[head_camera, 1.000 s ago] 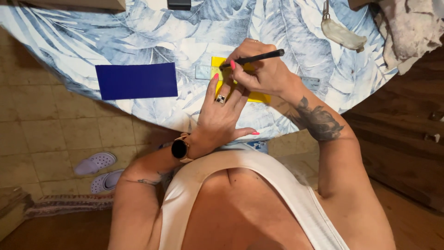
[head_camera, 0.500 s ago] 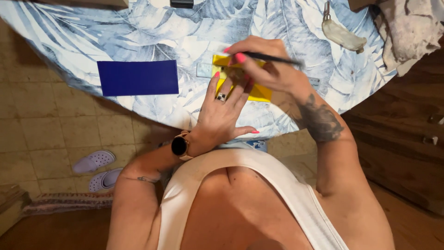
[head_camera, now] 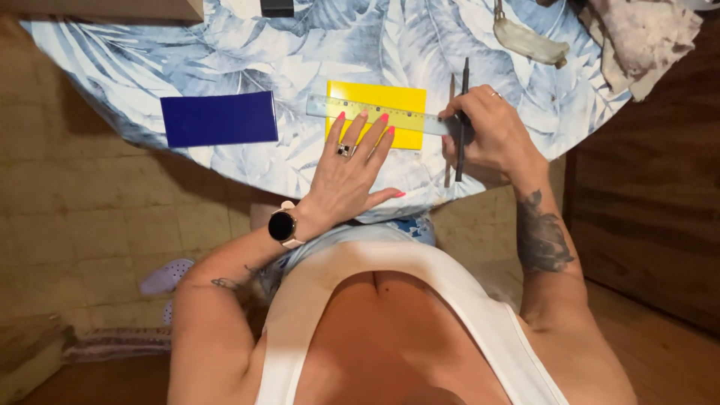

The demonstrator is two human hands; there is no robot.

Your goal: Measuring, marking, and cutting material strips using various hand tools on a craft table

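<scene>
Centre of frame: my left hand [head_camera: 352, 169] flat, fingers spread, pink-nailed fingertips [head_camera: 364, 115] pressing clear ruler [head_camera: 379, 114] onto yellow paper [head_camera: 377, 112]. Ruler lies across paper, slightly slanted, right end reaching my right hand [head_camera: 491, 135]. Right hand closed around black pen [head_camera: 463, 112], pen upright in frame, tip toward upper edge; thin wooden stick [head_camera: 450, 131] just beside it. Left of yellow paper: dark blue paper [head_camera: 219, 118], apart from it. All on round table with blue leaf-print cloth [head_camera: 150, 60].
</scene>
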